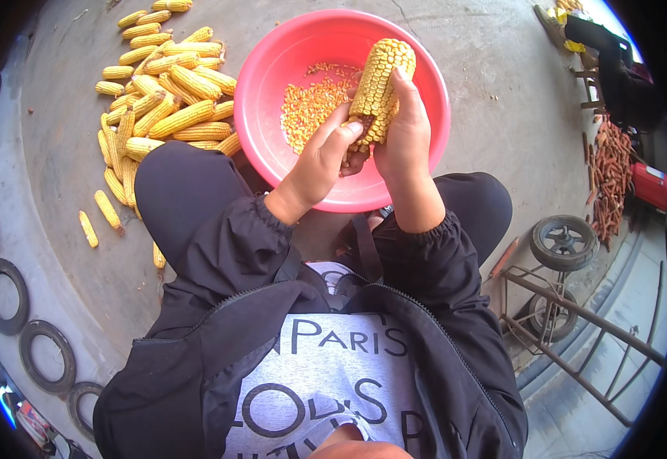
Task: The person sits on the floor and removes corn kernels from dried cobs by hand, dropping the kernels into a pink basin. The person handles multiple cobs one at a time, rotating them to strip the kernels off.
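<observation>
Both my hands hold one dried ear of corn (380, 86), tilted over a pink plastic basin (256, 115). My left hand (324, 146) grips the lower end, its thumb pressed beside a bare patch of dark cob. Around the right side of the ear wraps my right hand (408, 129), thumb lying along the kernels. Loose yellow corn kernels (307, 112) cover part of the basin floor. The basin sits on the ground between my knees, and my forearms hide part of its near rim.
A heap of unshelled corn ears (178, 109) lies left of the basin, with a few strays nearer me. Old tyres (3, 295) line the left edge. At right are a two-wheeled metal hand cart (568, 304), a pile of bare cobs (611, 172) and a seated person (614, 74).
</observation>
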{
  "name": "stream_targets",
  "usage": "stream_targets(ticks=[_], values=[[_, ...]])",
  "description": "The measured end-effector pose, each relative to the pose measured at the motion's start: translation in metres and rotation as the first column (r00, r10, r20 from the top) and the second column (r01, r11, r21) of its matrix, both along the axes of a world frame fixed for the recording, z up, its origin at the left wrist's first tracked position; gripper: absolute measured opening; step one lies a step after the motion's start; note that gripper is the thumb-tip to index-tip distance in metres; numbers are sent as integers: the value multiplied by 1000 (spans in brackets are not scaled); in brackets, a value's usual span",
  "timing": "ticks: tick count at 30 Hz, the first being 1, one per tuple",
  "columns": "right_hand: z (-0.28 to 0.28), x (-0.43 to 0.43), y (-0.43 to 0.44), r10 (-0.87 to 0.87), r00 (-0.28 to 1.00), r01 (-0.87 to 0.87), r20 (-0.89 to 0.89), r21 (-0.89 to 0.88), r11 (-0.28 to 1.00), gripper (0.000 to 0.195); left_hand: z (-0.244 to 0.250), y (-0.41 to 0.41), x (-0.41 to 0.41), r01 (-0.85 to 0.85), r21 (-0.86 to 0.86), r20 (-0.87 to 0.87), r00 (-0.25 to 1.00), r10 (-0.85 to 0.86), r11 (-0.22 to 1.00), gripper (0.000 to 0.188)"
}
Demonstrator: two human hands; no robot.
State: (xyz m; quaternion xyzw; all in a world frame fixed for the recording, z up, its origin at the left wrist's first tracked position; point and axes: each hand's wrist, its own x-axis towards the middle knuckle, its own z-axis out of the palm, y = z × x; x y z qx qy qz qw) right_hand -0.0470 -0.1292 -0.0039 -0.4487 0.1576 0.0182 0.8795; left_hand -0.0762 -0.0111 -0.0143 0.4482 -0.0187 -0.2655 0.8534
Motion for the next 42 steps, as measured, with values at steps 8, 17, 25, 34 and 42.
stream_targets(ticks=[8, 17, 25, 34, 42], values=[[-8, -2, 8, -58, 996, 65, 66, -113, 992, 38, -4, -3, 3, -173, 376, 333, 942, 41, 910, 51], [-10, 0, 6, -34, 998, 38, 61, -67, 997, 39, -1, -1, -1, -127, 231, 105, 989, 105, 965, 44], [-8, -1, 6, -17, 1000, 16, 15, 51, 999, 36, -8, -7, 0, -309, 419, 424, 898, 117, 854, 36], [1, -2, 7, -60, 997, 66, -44, 157, 985, 39, -9, -3, 3, -283, 363, 243, 949, 203, 888, 32], [-8, -1, 1, -88, 996, 91, -30, 139, 986, 40, -7, -7, 1, -218, 334, 265, 955, 130, 917, 43]])
